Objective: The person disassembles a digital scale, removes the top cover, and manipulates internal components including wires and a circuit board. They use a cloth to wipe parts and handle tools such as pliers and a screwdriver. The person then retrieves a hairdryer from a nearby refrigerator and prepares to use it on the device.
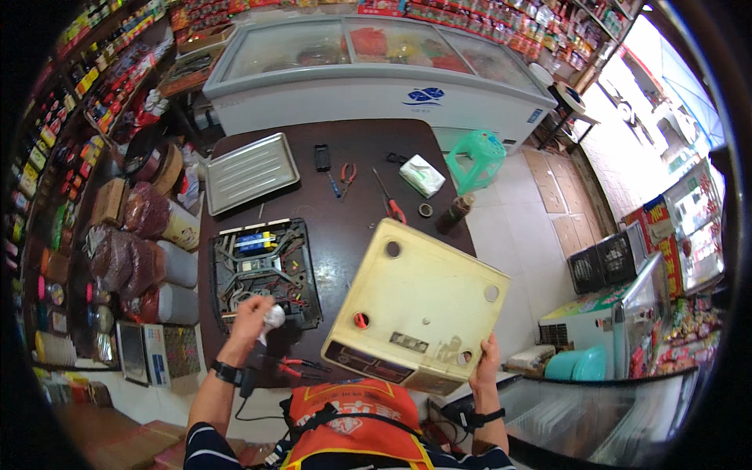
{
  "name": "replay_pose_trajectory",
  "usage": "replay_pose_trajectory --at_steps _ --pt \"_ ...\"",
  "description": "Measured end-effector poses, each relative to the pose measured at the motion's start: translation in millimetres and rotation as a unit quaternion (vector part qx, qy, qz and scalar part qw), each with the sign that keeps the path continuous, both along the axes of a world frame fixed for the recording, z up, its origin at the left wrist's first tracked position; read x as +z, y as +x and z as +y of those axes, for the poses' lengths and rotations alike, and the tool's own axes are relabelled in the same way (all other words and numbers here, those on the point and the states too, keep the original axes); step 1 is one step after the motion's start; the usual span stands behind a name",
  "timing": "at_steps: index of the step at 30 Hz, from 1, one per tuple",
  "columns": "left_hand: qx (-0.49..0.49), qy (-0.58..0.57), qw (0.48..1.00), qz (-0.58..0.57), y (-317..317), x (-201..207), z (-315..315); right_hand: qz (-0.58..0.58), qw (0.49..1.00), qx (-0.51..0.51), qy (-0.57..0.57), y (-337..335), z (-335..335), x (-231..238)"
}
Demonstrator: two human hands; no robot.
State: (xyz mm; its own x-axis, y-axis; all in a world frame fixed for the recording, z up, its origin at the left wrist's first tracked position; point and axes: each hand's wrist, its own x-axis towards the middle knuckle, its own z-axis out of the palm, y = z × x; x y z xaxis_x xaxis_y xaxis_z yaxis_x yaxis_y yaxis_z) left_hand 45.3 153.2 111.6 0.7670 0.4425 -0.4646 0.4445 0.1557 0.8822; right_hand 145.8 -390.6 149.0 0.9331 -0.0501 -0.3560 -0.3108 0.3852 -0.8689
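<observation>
Your right fingers [491,350] grip the near-right rim of the cream plastic casing [419,298] just left of them, probably stiff, fairly light and slippery, best held by opposite rims, while your left fingers [258,304] pinch a white wad [274,316].

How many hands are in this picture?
2: the left hand holds a crumpled white wad near the opened device; the right hand grips the lower right edge of the cream panel.

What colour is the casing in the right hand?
The casing is pale cream-yellow, showing best in the head view.
</observation>
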Motion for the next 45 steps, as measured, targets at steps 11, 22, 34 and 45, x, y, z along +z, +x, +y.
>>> replay_pose_trajectory --at_steps 11,22,34,45 --pt "-0.253 -0.110 0.961 -0.008 -6.6 45.3 -29.7 0.045 0.986 0.160 -0.008 67.4 87.1 -9.6" --pt "0.009 -0.092 0.984 -0.152 58.3 82.4 143.5 -0.148 0.913 0.352 -0.146 210.3 268.5 11.4" --pt "0.085 -0.091 0.984 -0.123 162.5 -3.6 372.4 0.039 0.871 0.443 -0.210 118.8 288.8 -90.5" --pt "0.041 -0.112 0.993 -0.006 202.1 -129.1 443.1 0.055 0.844 0.466 -0.260 62.0 345.6 -130.5"
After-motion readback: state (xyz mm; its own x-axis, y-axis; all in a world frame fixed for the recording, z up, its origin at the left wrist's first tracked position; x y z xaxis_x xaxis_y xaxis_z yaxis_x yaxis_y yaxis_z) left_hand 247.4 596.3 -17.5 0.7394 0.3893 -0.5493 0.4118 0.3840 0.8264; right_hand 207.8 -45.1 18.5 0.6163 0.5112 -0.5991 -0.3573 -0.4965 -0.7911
